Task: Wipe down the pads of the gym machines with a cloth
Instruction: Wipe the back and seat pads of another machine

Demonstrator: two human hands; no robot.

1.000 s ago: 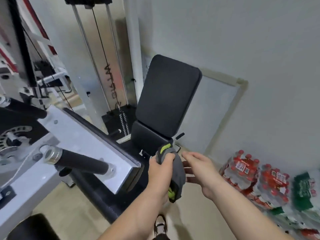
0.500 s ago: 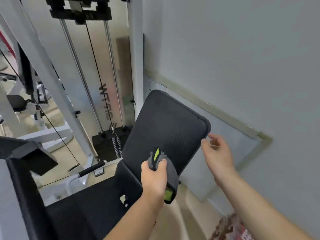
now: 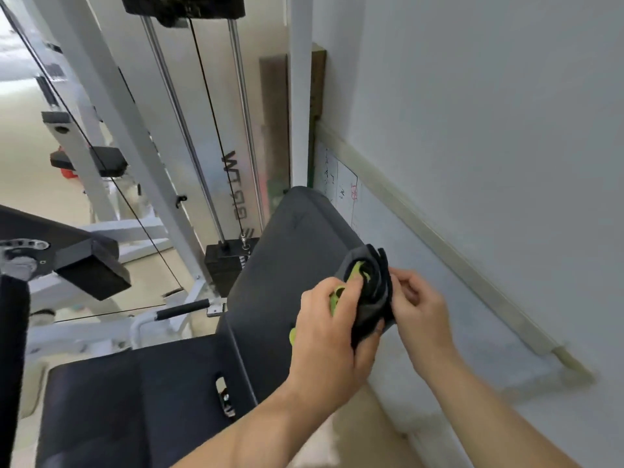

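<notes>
The grey and green cloth [image 3: 369, 298] is bunched between both hands, just in front of the right edge of the tilted black back pad [image 3: 287, 265]. The left hand [image 3: 329, 336] grips it, thumb on top; the right hand [image 3: 420, 310] pinches its right side with curled fingers. The seat pad [image 3: 128, 400] lies lower left, a weight stack [image 3: 224, 268] behind the back pad
</notes>
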